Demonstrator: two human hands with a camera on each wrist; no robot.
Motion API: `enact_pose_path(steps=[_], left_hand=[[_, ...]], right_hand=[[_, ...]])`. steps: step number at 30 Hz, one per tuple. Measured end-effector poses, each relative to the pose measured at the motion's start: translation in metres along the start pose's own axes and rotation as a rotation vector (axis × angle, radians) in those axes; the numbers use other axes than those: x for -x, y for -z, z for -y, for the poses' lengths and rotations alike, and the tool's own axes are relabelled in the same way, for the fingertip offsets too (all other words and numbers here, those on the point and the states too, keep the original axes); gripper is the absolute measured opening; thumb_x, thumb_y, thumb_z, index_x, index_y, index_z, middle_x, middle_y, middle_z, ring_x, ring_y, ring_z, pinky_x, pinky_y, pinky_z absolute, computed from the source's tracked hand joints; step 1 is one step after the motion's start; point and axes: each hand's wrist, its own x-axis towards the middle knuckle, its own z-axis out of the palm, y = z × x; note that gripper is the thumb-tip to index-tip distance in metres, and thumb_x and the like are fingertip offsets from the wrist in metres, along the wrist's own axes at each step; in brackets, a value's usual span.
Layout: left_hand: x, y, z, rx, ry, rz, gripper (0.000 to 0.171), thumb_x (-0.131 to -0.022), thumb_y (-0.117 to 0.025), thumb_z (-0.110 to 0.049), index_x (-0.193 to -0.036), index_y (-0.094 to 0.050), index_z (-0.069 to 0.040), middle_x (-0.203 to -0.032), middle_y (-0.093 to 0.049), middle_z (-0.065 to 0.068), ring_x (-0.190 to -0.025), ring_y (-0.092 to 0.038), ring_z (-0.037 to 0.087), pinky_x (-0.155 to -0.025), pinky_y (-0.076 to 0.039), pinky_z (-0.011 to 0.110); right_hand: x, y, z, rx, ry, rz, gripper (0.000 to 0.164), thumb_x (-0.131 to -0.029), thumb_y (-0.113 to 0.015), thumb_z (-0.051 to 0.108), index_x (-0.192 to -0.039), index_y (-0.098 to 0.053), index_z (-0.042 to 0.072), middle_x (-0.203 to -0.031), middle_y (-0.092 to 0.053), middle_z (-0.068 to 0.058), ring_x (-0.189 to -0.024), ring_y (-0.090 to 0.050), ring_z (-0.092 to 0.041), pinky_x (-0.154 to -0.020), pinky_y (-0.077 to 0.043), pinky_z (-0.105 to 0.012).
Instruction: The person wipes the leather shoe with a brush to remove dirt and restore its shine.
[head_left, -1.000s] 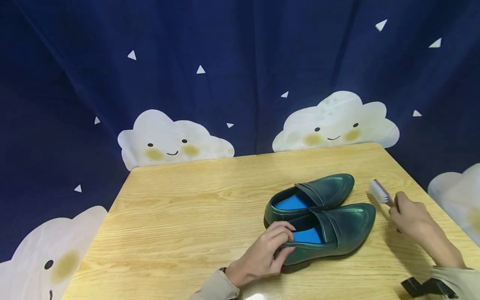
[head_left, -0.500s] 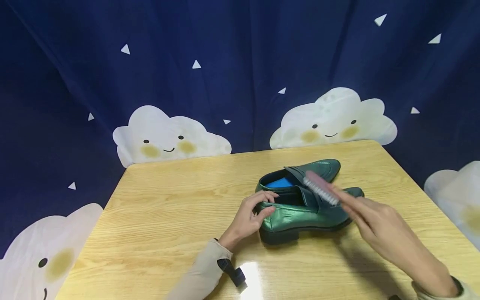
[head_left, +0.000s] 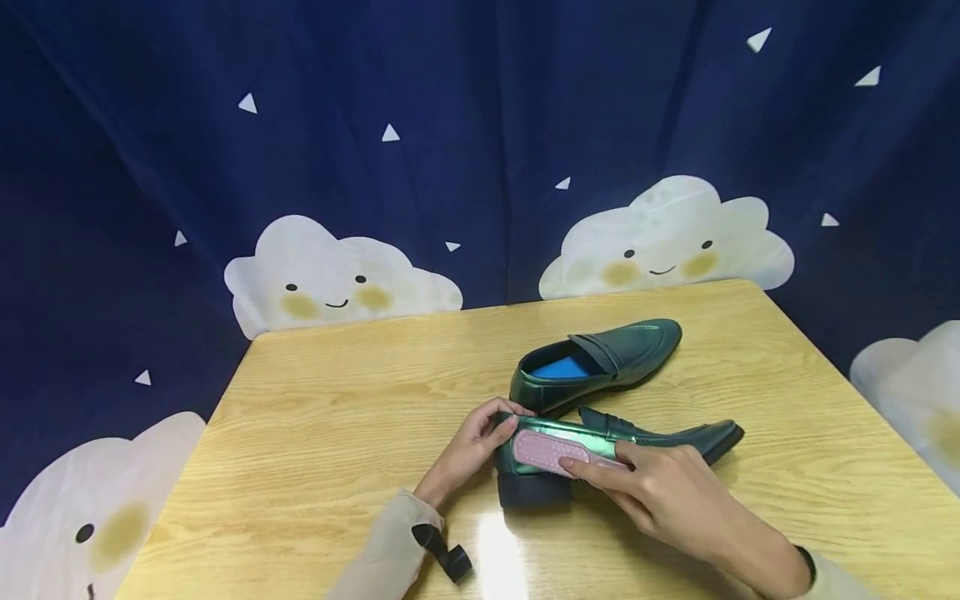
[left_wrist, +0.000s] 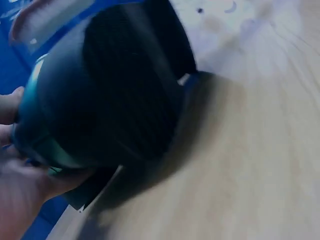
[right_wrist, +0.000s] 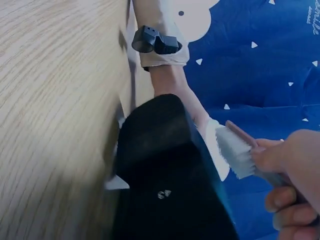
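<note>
My left hand [head_left: 476, 437] grips the heel end of the near dark-green loafer [head_left: 558, 427]. That shoe is tipped on its side, heel block toward me; in the right wrist view its black sole [right_wrist: 170, 185] shows. With my right hand [head_left: 667, 500] I hold a pink brush [head_left: 551, 451] by its handle, its back facing up, over the outer side near the heel. White bristles [right_wrist: 235, 152] face the shoe in the right wrist view; whether they touch it I cannot tell. Behind lies the other loafer [head_left: 637, 350], upright, with a blue insole [head_left: 561, 368].
Both shoes are on a light wooden table [head_left: 337, 400], right of its middle. A dark blue curtain [head_left: 450, 100] with smiling clouds and white triangles hangs behind. A black strap [head_left: 442, 554] dangles from the left sleeve.
The near loafer has been tilted onto its side, its toe apart from the far one. My right hand has brought the brush left, from beyond the toes to the heel's side.
</note>
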Motion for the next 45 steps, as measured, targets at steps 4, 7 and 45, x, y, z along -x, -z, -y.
enact_pose_path(steps=[4,7,45], left_hand=[[0.007,0.000,-0.008,-0.290,-0.074,-0.013,0.022,-0.099,-0.053,-0.011,-0.116,-0.062,-0.001,-0.120,-0.061,0.013,-0.116,-0.054,0.020,-0.092,-0.048,0.031],[0.017,0.000,-0.022,-0.480,-0.099,0.089,0.039,-0.095,-0.051,-0.012,-0.133,-0.051,-0.003,-0.133,-0.052,0.011,-0.125,-0.047,0.022,-0.099,-0.043,0.039],[0.012,-0.004,-0.022,-0.694,-0.066,0.250,0.111,-0.052,-0.089,-0.026,-0.136,-0.022,-0.002,-0.134,-0.027,0.012,-0.128,-0.023,0.023,-0.106,-0.033,0.036]], right_hand=[[-0.004,-0.006,-0.001,0.000,-0.033,0.017,0.044,-0.103,-0.026,0.045,-0.121,-0.067,0.040,-0.065,-0.039,0.011,-0.052,-0.026,0.003,-0.044,-0.020,-0.015],[-0.006,-0.006,-0.002,0.018,-0.055,0.051,0.035,-0.102,-0.037,0.041,-0.119,-0.068,0.039,-0.064,-0.040,0.010,-0.051,-0.026,0.002,-0.043,-0.021,-0.017],[-0.001,-0.010,0.003,0.015,0.036,0.081,0.047,-0.104,-0.022,0.040,-0.125,-0.065,0.037,-0.067,-0.052,0.005,-0.050,-0.027,0.003,-0.041,-0.023,-0.016]])
